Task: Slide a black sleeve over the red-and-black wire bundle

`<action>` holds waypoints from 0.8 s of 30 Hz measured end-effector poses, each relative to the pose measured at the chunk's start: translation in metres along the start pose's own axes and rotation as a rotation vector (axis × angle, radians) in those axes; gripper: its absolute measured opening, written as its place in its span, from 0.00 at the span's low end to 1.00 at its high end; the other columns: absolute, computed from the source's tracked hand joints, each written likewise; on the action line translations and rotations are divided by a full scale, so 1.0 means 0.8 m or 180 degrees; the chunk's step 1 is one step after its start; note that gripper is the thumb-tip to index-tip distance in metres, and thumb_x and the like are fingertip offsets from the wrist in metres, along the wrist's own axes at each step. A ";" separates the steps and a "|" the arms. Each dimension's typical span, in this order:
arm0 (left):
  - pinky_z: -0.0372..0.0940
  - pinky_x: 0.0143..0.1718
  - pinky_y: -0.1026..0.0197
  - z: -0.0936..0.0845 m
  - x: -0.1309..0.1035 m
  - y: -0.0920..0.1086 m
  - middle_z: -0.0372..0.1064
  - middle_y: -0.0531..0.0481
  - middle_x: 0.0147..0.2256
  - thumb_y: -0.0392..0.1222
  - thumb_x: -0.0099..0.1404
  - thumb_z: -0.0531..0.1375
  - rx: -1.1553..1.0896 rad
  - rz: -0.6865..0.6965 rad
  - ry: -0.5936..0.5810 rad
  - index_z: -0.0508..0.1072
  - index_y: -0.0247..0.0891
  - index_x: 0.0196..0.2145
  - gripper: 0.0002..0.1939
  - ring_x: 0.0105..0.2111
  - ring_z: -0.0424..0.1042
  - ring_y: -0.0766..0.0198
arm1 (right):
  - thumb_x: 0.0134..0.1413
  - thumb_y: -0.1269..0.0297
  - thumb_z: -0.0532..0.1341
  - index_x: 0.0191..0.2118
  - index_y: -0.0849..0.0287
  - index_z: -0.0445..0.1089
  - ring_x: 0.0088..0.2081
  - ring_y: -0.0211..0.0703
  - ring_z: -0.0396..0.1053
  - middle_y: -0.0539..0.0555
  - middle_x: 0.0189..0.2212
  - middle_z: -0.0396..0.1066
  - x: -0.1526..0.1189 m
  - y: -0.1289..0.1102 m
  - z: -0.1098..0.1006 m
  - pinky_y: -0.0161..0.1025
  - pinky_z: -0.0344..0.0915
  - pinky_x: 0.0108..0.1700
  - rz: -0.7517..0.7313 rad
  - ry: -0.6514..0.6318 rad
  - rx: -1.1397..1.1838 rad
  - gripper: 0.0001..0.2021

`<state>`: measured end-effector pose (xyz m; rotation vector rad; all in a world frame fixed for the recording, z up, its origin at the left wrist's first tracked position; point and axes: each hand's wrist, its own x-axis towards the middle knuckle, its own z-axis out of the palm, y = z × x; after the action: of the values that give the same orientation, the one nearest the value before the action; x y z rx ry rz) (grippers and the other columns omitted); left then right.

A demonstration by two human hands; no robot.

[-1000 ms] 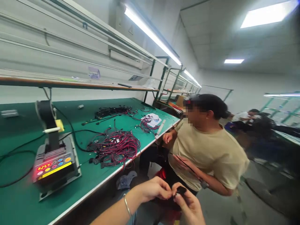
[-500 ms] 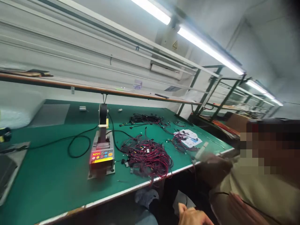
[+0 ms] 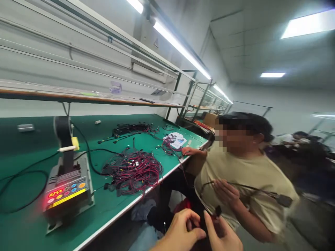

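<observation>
My left hand point(image 3: 183, 228) is at the bottom centre, its fingers curled and its thumb apart from them, with nothing visible between. Beside it, my right hand point(image 3: 223, 235) is closed around the end of a thin cable, where a small black connector point(image 3: 218, 210) sticks up at the fingertips. Both hands are in front of the table edge, close together but not touching. On the green table point(image 3: 115, 209) lies a large tangled pile of red and black cables point(image 3: 138, 170). Behind it is a bundle of black cables point(image 3: 133, 129).
At left stands a tape dispenser point(image 3: 68, 191) with a lit red display. A person point(image 3: 243, 167) in a khaki shirt sits at right, one hand on the table edge, the other holding a dark cable. White papers point(image 3: 176, 139) lie near them. A shelf point(image 3: 104, 97) spans the table's back.
The view has turned right, so the table and dispenser sit further left and the person shows more fully. Both my hands are now in view; only one showed before.
</observation>
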<state>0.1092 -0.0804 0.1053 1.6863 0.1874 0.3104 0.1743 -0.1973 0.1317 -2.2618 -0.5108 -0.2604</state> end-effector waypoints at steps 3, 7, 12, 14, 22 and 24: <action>0.54 0.36 0.61 0.009 -0.009 0.006 0.67 0.52 0.31 0.39 0.49 0.60 0.0781 0.0080 0.0365 0.70 0.37 0.30 0.08 0.31 0.60 0.65 | 0.47 0.46 0.53 0.19 0.57 0.63 0.18 0.38 0.65 0.52 0.15 0.68 -0.009 -0.015 0.004 0.32 0.61 0.23 -0.0399 0.0134 0.0025 0.19; 0.54 0.36 0.59 0.011 -0.011 0.009 0.67 0.51 0.27 0.39 0.53 0.57 0.1109 0.0205 0.0616 0.70 0.37 0.28 0.05 0.30 0.62 0.63 | 0.50 0.50 0.52 0.19 0.57 0.59 0.17 0.34 0.60 0.49 0.15 0.64 -0.018 -0.026 0.012 0.31 0.58 0.22 -0.0525 0.0312 -0.0111 0.18; 0.53 0.36 0.58 0.002 -0.009 0.006 0.68 0.50 0.27 0.39 0.56 0.54 0.1183 0.0340 0.0523 0.73 0.39 0.29 0.07 0.30 0.63 0.62 | 0.52 0.51 0.52 0.20 0.58 0.58 0.20 0.35 0.61 0.48 0.17 0.63 -0.020 -0.025 0.017 0.32 0.57 0.26 -0.0457 0.0297 -0.0248 0.17; 0.54 0.36 0.58 -0.001 -0.008 0.003 0.68 0.50 0.27 0.39 0.56 0.53 0.1235 0.0361 0.0480 0.73 0.39 0.29 0.08 0.30 0.63 0.62 | 0.52 0.52 0.51 0.21 0.58 0.58 0.22 0.35 0.61 0.49 0.18 0.63 -0.019 -0.023 0.020 0.32 0.57 0.27 -0.0464 0.0335 -0.0267 0.17; 0.54 0.27 0.63 -0.011 0.000 -0.028 0.64 0.52 0.21 0.41 0.56 0.52 0.1127 0.0403 0.0296 0.72 0.36 0.25 0.11 0.23 0.60 0.66 | 0.53 0.64 0.52 0.23 0.59 0.61 0.25 0.35 0.64 0.49 0.22 0.66 -0.010 -0.019 0.026 0.31 0.55 0.28 -0.0962 -0.0322 -0.0549 0.11; 0.53 0.25 0.64 -0.013 -0.002 -0.034 0.63 0.53 0.19 0.41 0.56 0.52 0.1106 0.0392 0.0351 0.71 0.35 0.22 0.11 0.21 0.58 0.67 | 0.53 0.64 0.53 0.23 0.59 0.61 0.26 0.35 0.64 0.49 0.22 0.67 -0.016 -0.018 0.030 0.32 0.55 0.28 -0.0906 -0.0345 -0.0601 0.09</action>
<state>0.1060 -0.0675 0.0794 2.0304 0.2293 0.4851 0.1573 -0.1740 0.1207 -2.3916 -0.9011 -0.3423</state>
